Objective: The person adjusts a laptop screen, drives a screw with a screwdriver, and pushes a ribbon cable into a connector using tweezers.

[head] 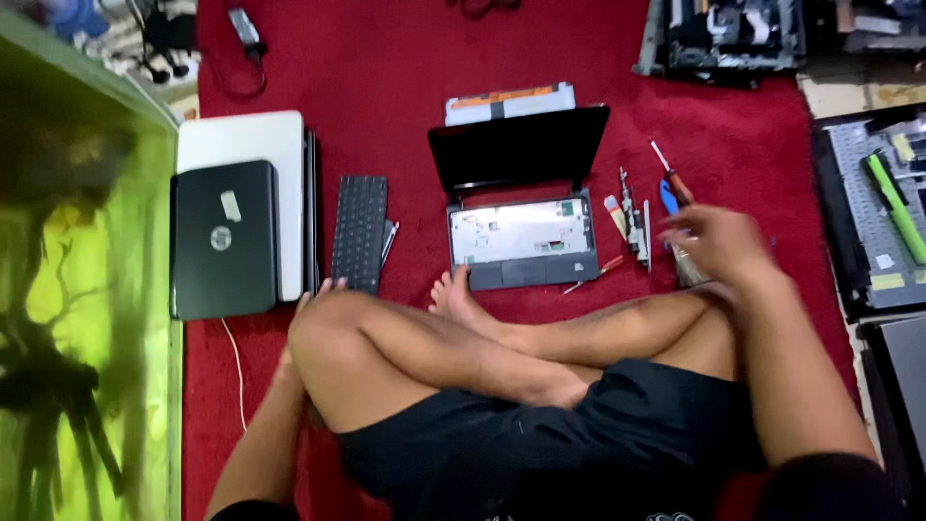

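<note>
I sit cross-legged on a red carpet (386,87). In front of my feet stands a small black laptop (521,232), lid open, its keyboard bay bare and silver. The removed black keyboard (360,232) lies to its left. My right hand (723,241) is blurred and hovers over a row of small tools (632,222), beside a red-handled screwdriver (672,178) and above a brush (687,272). My left hand (316,292) rests on the carpet behind my knee, with only its fingertips showing just below the keyboard.
A black closed laptop (224,236) lies on a white one (251,140) at the left, next to a green glass tank (77,289). A flat box (509,101) lies behind the open laptop. An opened machine (868,212) with a green tool (897,207) is at the right.
</note>
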